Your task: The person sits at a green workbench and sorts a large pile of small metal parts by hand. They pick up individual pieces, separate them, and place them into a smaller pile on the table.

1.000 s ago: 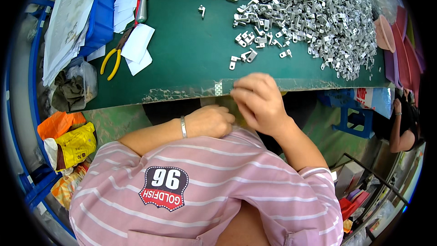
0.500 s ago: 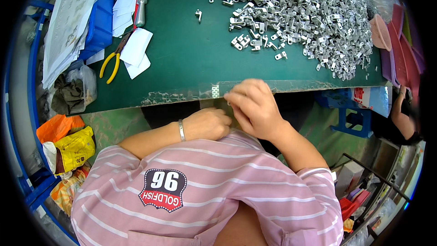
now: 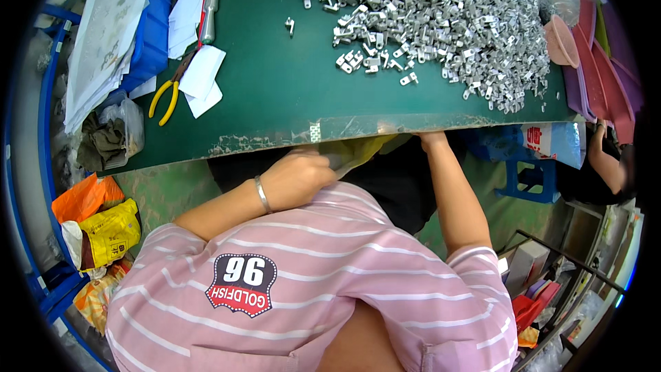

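Below the table's front edge, my left hand [image 3: 301, 176] is closed at the edge of a yellowish plastic bag [image 3: 363, 151] lying over my lap. A metal bracelet [image 3: 262, 193] circles that wrist. My right hand [image 3: 432, 139] reaches under the table edge to the right of the bag, its fingers hidden there. On the green table [image 3: 261, 96] lies a large heap of small silver metal brackets [image 3: 447, 21]. A few loose brackets [image 3: 409, 78] rest at the near side of the heap, and a single bracket [image 3: 290, 25] lies apart to the left.
Yellow-handled pliers [image 3: 165, 102], white paper slips [image 3: 202, 72] and a blue bin [image 3: 150, 34] occupy the table's left. Pink and purple trays [image 3: 606, 76] and a pink bowl [image 3: 561, 41] stand right. A blue stool [image 3: 529, 180] is below; another person's arm [image 3: 606, 165] shows far right.
My right hand has moved from above the table's edge down and right, under it. More of the yellowish bag now shows. My left hand has shifted slightly left, and the whole view has shifted a little.
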